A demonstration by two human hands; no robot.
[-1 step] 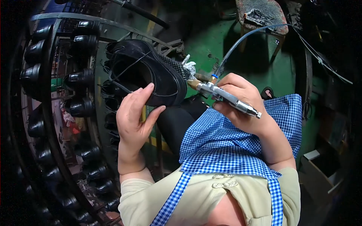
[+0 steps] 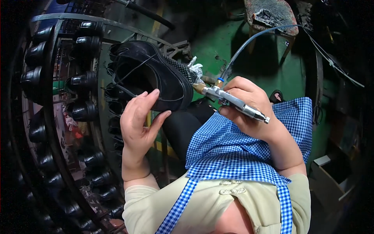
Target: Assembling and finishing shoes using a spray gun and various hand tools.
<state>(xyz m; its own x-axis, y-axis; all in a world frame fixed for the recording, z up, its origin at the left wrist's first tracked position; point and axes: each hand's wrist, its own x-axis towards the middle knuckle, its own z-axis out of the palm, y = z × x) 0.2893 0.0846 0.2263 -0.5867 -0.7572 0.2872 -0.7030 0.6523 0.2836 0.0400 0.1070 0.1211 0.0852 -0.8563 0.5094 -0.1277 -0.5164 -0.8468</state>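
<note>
A black lace-up shoe (image 2: 170, 86) lies with its opening turned up, in front of me and slightly left. My left hand (image 2: 137, 120) grips its near edge, fingers at the opening and thumb lower down on the outside. A thin lace crosses the opening. In my right hand (image 2: 251, 107) is a silver spray gun (image 2: 230, 99), its brass-coloured nozzle close to the shoe's right side. A blue-grey air hose (image 2: 249, 41) runs from the gun's fitting toward the far right. Part of the right-hand fingers is hidden behind the gun.
Racks with several rows of black shoes (image 2: 80, 82) stand at the left. A crumpled white cloth (image 2: 196, 69) hangs beside the shoe's far right side. A worn stool (image 2: 269, 15) stands on the green floor (image 2: 206, 43) at the back. An open box (image 2: 331, 173) sits at right.
The spray gun has shifted very slightly in my right hand. My left hand and the shoe look almost the same.
</note>
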